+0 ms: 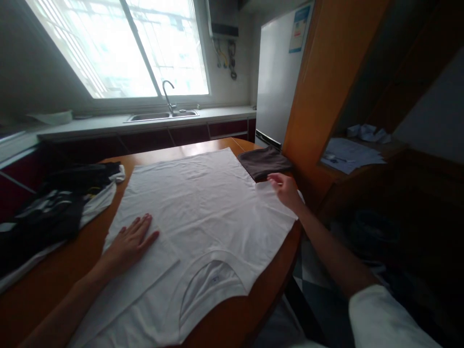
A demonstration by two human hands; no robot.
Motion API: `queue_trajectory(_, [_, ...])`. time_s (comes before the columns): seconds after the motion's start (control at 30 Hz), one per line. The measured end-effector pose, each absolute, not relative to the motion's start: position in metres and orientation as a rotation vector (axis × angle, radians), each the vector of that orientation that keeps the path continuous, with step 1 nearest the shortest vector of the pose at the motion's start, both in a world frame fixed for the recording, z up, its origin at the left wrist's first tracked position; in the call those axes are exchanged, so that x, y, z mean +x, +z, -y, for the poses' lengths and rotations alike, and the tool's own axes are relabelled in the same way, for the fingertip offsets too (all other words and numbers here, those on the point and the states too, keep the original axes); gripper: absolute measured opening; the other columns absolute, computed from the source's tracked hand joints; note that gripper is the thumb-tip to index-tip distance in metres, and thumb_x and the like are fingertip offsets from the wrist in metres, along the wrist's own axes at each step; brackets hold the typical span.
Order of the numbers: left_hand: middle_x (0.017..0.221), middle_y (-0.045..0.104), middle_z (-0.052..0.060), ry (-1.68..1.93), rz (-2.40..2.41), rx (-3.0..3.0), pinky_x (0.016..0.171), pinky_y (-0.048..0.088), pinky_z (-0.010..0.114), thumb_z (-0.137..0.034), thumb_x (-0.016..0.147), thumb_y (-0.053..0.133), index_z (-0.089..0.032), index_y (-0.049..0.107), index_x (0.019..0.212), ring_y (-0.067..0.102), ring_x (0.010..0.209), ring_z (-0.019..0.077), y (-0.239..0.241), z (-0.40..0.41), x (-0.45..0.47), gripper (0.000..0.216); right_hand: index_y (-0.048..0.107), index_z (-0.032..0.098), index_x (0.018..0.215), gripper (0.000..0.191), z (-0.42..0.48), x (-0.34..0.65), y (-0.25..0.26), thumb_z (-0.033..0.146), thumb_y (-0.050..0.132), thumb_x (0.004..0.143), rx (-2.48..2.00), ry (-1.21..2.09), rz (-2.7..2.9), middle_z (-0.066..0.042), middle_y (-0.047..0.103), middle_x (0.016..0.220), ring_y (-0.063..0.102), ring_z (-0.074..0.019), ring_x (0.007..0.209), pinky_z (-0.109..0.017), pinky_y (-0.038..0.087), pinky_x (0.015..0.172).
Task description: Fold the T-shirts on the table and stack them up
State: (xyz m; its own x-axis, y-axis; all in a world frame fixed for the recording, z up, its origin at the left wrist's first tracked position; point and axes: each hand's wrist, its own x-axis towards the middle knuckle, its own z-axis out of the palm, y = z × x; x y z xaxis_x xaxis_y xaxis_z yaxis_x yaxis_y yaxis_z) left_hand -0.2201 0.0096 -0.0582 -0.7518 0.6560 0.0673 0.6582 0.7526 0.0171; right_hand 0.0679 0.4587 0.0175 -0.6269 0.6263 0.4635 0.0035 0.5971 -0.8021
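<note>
A white T-shirt [195, 198] lies spread over a wooden table, its round neckline toward me and its hem at the far side. My left hand [132, 241] rests flat on the shirt's left part, fingers stretched out. At the right sleeve, my right hand [286, 191] has curled fingers closed at the sleeve's edge, and some cloth shows behind the wrist. Just beyond that hand lies a folded dark grey cloth [266, 162]. The left sleeve area is partly covered by my left forearm.
The wooden table [268, 270] has a rounded edge. Dark clothes with white parts [47, 212] are piled at its left. Behind are a counter with a sink [152, 116] and faucet [167, 94], and a fridge [281, 77]. Papers [350, 154] lie on a right-hand surface.
</note>
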Motion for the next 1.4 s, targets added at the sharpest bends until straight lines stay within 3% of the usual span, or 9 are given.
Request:
queue_trajectory(0.17, [0.166, 0.025, 0.003, -0.012, 2.927, -1.064, 0.122, 0.023, 0.044, -0.059, 0.094, 0.014, -0.016, 0.028, 0.159, 0.019, 0.155, 0.0196, -0.054, -0.012, -0.217, 0.079, 0.072, 0.012, 0.094, 0.029, -0.544, 0.136, -0.044, 0.034, 0.059, 0.08, -1.178, 0.909, 1.775, -0.018, 0.074, 0.106, 0.068, -0.0273, 0.104, -0.037, 0.051, 0.094])
queue_trajectory(0.3, [0.165, 0.027, 0.003, -0.037, 2.92, -1.051, 0.122, 0.024, 0.044, -0.058, 0.093, 0.016, -0.018, 0.026, 0.16, 0.02, 0.154, 0.0201, -0.056, -0.012, -0.22, 0.079, 0.067, 0.015, 0.069, 0.031, -0.556, 0.163, -0.062, 0.044, 0.063, 0.079, -1.28, 1.086, 1.769, -0.012, 0.072, 0.071, 0.069, -0.025, 0.072, -0.035, 0.055, 0.066])
queue_trajectory(0.4, [0.164, 0.03, 0.004, -0.052, 2.911, -1.056, 0.121, 0.025, 0.047, -0.056, 0.094, 0.02, -0.018, 0.027, 0.159, 0.022, 0.154, 0.0219, -0.057, -0.012, -0.22, 0.076, 0.067, 0.016, 0.065, 0.03, -0.554, 0.164, -0.056, 0.045, 0.071, 0.073, -1.243, 1.2, 1.777, -0.007, 0.067, 0.059, 0.063, -0.0197, 0.056, -0.03, 0.051, 0.053])
queue_trajectory(0.57, [0.167, 0.02, 0.007, 0.028, 2.942, -1.087, 0.123, 0.019, 0.045, -0.055, 0.098, 0.014, -0.009, 0.024, 0.16, 0.015, 0.156, 0.0227, -0.052, -0.013, -0.215, 0.078, 0.072, 0.014, 0.073, 0.022, -0.564, 0.149, -0.033, 0.034, 0.073, 0.065, -1.12, 1.215, 1.822, -0.005, 0.069, 0.063, 0.059, -0.0148, 0.054, -0.026, 0.048, 0.052])
queue_trajectory(0.73, [0.167, 0.022, 0.01, 0.019, 2.955, -1.106, 0.123, 0.019, 0.046, -0.052, 0.099, 0.017, -0.006, 0.026, 0.159, 0.017, 0.155, 0.025, -0.046, -0.015, -0.209, 0.075, 0.074, 0.013, 0.074, 0.019, -0.576, 0.135, -0.038, 0.028, 0.069, 0.064, -1.201, 0.909, 1.911, -0.012, 0.075, 0.078, 0.066, -0.0204, 0.072, -0.028, 0.05, 0.064])
queue_trajectory(0.97, [0.165, 0.027, 0.012, -0.014, 2.906, -1.142, 0.122, 0.024, 0.048, -0.054, 0.098, 0.024, -0.007, 0.03, 0.159, 0.023, 0.154, 0.0286, -0.047, -0.014, -0.207, 0.078, 0.069, 0.015, 0.059, 0.02, -0.564, 0.15, -0.06, 0.034, 0.069, 0.064, -1.283, 1.021, 1.995, -0.008, 0.068, 0.057, 0.061, -0.0194, 0.054, -0.028, 0.044, 0.051])
queue_trajectory(1.13, [0.163, 0.032, 0.012, -0.044, 2.879, -1.138, 0.121, 0.027, 0.047, -0.054, 0.098, 0.027, -0.01, 0.033, 0.158, 0.027, 0.152, 0.0288, -0.047, -0.015, -0.206, 0.075, 0.068, 0.016, 0.061, 0.018, -0.564, 0.144, -0.028, 0.033, 0.073, 0.059, -1.237, 0.798, 2.112, -0.007, 0.066, 0.056, 0.061, -0.0211, 0.055, -0.029, 0.041, 0.05])
queue_trajectory(1.4, [0.165, 0.028, 0.013, -0.054, 2.916, -1.137, 0.122, 0.023, 0.048, -0.055, 0.098, 0.024, -0.007, 0.03, 0.159, 0.023, 0.154, 0.028, -0.045, -0.016, -0.203, 0.078, 0.071, 0.017, 0.077, 0.023, -0.468, 0.079, 0.061, 0.04, 0.07, 0.075, -0.619, 0.722, 2.267, -0.008, 0.073, 0.078, 0.066, -0.0221, 0.073, -0.03, 0.049, 0.065])
